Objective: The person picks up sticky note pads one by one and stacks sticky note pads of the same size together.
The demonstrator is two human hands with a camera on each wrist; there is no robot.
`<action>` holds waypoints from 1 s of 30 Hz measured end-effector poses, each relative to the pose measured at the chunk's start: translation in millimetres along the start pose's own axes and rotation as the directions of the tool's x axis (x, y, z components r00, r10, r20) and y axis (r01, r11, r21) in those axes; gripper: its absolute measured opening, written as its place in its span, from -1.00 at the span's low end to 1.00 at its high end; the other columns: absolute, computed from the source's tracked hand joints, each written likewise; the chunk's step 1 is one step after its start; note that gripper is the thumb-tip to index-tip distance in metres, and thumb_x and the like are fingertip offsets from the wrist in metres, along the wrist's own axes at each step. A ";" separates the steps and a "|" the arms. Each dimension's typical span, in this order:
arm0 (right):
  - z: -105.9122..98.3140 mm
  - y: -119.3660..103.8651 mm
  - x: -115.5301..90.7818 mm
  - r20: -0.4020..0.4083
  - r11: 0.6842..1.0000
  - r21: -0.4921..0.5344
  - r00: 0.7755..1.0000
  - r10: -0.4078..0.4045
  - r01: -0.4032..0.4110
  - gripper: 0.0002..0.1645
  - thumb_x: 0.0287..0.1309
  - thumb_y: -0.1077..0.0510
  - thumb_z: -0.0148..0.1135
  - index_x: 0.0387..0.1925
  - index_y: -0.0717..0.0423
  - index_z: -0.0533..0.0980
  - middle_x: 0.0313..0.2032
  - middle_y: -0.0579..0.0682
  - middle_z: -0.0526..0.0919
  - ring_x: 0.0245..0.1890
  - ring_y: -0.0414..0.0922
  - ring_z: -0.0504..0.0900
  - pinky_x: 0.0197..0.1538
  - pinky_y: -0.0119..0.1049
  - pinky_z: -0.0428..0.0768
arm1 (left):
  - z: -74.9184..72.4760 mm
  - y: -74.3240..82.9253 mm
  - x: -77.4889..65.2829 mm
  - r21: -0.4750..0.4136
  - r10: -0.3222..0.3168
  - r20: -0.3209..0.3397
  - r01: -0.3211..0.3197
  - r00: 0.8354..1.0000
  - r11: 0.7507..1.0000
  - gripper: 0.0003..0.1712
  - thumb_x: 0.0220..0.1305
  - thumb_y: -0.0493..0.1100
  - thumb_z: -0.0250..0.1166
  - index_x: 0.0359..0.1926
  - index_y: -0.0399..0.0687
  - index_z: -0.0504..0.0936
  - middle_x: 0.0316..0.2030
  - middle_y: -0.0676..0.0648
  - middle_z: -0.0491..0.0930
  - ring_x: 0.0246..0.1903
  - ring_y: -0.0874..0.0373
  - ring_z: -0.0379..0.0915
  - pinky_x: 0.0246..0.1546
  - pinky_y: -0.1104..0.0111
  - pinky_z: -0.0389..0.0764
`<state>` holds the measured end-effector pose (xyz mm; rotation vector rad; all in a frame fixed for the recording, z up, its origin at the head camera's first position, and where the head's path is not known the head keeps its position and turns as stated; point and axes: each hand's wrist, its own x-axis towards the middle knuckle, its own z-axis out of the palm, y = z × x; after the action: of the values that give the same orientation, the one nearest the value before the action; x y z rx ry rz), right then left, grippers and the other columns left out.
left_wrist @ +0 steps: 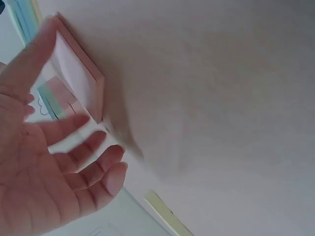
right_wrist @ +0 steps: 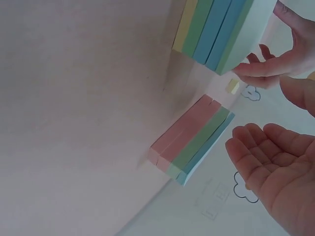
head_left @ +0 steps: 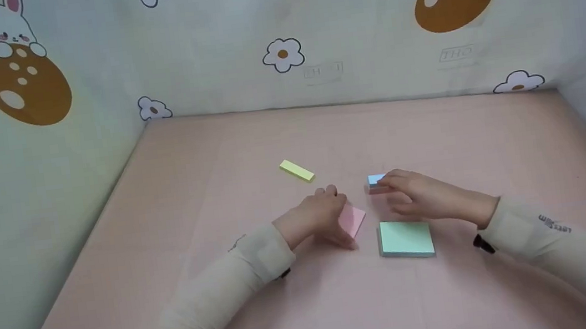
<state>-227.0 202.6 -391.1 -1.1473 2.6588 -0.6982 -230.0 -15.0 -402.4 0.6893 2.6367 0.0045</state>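
My left hand (head_left: 317,217) grips a square pink sticky note pad (head_left: 353,219), thumb at one corner and index fingertip at the opposite edge. In the left wrist view the pink pad (left_wrist: 78,69) shows its pale top and pink side, and the other fingers (left_wrist: 113,179) hang loose. Over the small stack of narrow sticky notes (head_left: 376,180) hovers my right hand (head_left: 425,193), its fingers relaxed and apart from it. That small stack (right_wrist: 194,142) has pink, green and blue layers, blue on top. A larger square sticky note stack (head_left: 406,238), green on top, lies nearer me.
A narrow yellow sticky note pad (head_left: 296,171) lies farther back on the pink tabletop (head_left: 206,186). The larger stack's layers (right_wrist: 211,34) are yellow, green and blue. Behind the table rises a pale printed cloth (head_left: 218,56), with more cloth at both sides.
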 end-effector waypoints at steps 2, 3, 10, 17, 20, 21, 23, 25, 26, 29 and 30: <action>0.0 0.5 -0.3 -0.004 1.000 -0.003 1.000 -0.002 0.002 -0.50 0.10 0.31 0.15 0.11 0.32 0.35 0.06 0.16 0.46 0.06 0.05 0.43 0.05 -0.07 0.42 | 3.8 4.2 -2.2 -0.045 -0.062 -0.017 0.061 0.998 0.997 -0.04 -0.20 0.37 0.35 0.10 -0.18 0.37 -0.16 -0.09 0.35 -0.22 0.08 0.25 -0.19 0.27 0.40; -0.4 0.5 -0.7 -0.003 1.000 -0.005 1.000 0.007 -0.007 -0.51 0.09 0.31 0.16 0.10 0.33 0.35 0.03 0.17 0.48 0.03 0.05 0.45 0.03 -0.08 0.44 | 5.6 6.4 -3.2 -0.063 -0.088 -0.025 0.087 0.996 0.994 -0.05 -0.20 0.38 0.34 0.06 -0.21 0.38 -0.22 -0.10 0.36 -0.26 0.08 0.26 -0.21 0.27 0.40; -7.2 -6.9 -9.0 0.231 0.973 -0.050 0.946 0.229 -0.224 -0.31 0.04 0.10 0.26 0.18 0.28 0.27 0.01 0.23 0.45 -0.05 0.05 0.45 0.00 -0.03 0.43 | 7.0 12.8 -4.6 -0.141 -0.154 -0.008 0.151 0.988 0.978 -0.25 -0.06 0.18 0.37 0.02 -0.22 0.37 -0.30 -0.09 0.37 -0.32 0.10 0.29 -0.29 0.32 0.37; -5.7 -20.2 -20.8 0.370 0.945 -0.213 0.875 0.313 -0.248 -0.21 -0.10 0.02 0.37 0.10 0.35 0.26 -0.18 0.06 0.41 -0.21 -0.09 0.37 -0.09 -0.14 0.43 | 3.4 9.8 -6.0 -0.176 -0.134 0.016 0.134 0.991 0.975 -0.30 -0.02 0.08 0.37 0.06 -0.20 0.35 -0.27 -0.10 0.40 -0.32 0.10 0.31 -0.30 0.34 0.39; -3.0 -23.9 -23.4 0.352 0.946 -0.227 0.887 0.300 -0.230 -0.25 -0.11 0.06 0.38 0.07 0.33 0.29 -0.21 0.03 0.40 -0.23 -0.10 0.35 -0.13 -0.17 0.43 | 3.4 8.7 -6.2 -0.184 -0.128 0.009 0.127 0.992 0.975 -0.30 -0.02 0.08 0.38 0.05 -0.19 0.35 -0.28 -0.09 0.40 -0.32 0.10 0.32 -0.32 0.34 0.39; -2.0 -24.8 -23.7 0.345 0.947 -0.228 0.891 0.297 -0.227 -0.26 -0.12 0.07 0.38 0.05 0.32 0.30 -0.21 0.02 0.40 -0.22 -0.10 0.35 -0.13 -0.17 0.43 | 3.7 8.4 -6.0 -0.186 -0.126 0.007 0.125 0.992 0.975 -0.30 -0.02 0.08 0.38 0.05 -0.19 0.35 -0.28 -0.09 0.40 -0.32 0.11 0.32 -0.32 0.35 0.39; 0.2 -26.1 -24.3 0.334 0.947 -0.230 0.896 0.292 -0.223 -0.29 -0.14 0.08 0.39 0.02 0.30 0.31 -0.22 0.02 0.39 -0.22 -0.09 0.35 -0.13 -0.17 0.43 | 4.2 8.0 -6.3 -0.187 -0.117 0.002 0.116 0.993 0.976 -0.31 -0.02 0.07 0.38 0.05 -0.20 0.35 -0.28 -0.09 0.40 -0.32 0.11 0.32 -0.32 0.35 0.39; 3.0 -27.2 -24.4 0.327 0.948 -0.229 0.900 0.289 -0.222 -0.32 -0.15 0.08 0.40 -0.01 0.29 0.33 -0.24 0.02 0.39 -0.24 -0.10 0.35 -0.14 -0.18 0.43 | 5.5 7.5 -5.7 -0.189 -0.111 -0.001 0.109 0.994 0.976 -0.30 -0.02 0.07 0.38 0.06 -0.20 0.35 -0.28 -0.09 0.40 -0.32 0.11 0.32 -0.32 0.35 0.39; 4.3 -27.6 -24.6 0.324 0.947 -0.232 0.900 0.291 -0.222 -0.35 -0.15 0.09 0.39 -0.04 0.29 0.34 -0.26 0.01 0.39 -0.25 -0.10 0.35 -0.15 -0.19 0.42 | 6.3 7.3 -5.3 -0.186 -0.109 -0.001 0.107 0.994 0.977 -0.30 -0.02 0.07 0.38 0.05 -0.20 0.35 -0.28 -0.09 0.40 -0.33 0.11 0.31 -0.32 0.35 0.39; 7.5 -28.6 -24.1 0.314 0.944 -0.240 0.903 0.295 -0.225 -0.41 -0.17 0.11 0.38 -0.10 0.31 0.37 -0.31 0.00 0.38 -0.30 -0.11 0.34 -0.19 -0.21 0.41 | 8.3 6.8 -3.8 -0.167 -0.104 -0.004 0.101 0.995 0.981 -0.31 -0.02 0.09 0.38 0.03 -0.21 0.36 -0.30 -0.09 0.39 -0.34 0.12 0.30 -0.33 0.35 0.39; 8.1 -28.8 -23.8 0.310 0.943 -0.243 0.903 0.297 -0.227 -0.43 -0.17 0.12 0.37 -0.12 0.31 0.38 -0.33 -0.01 0.37 -0.31 -0.11 0.34 -0.20 -0.21 0.41 | 8.6 6.8 -3.2 -0.158 -0.105 -0.005 0.103 0.995 0.982 -0.31 -0.02 0.09 0.37 0.02 -0.21 0.36 -0.30 -0.09 0.39 -0.35 0.12 0.30 -0.34 0.36 0.38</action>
<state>-189.3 199.7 -385.3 -0.8306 2.5478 -0.1630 -220.9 -11.4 -408.3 0.5001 2.6462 0.1861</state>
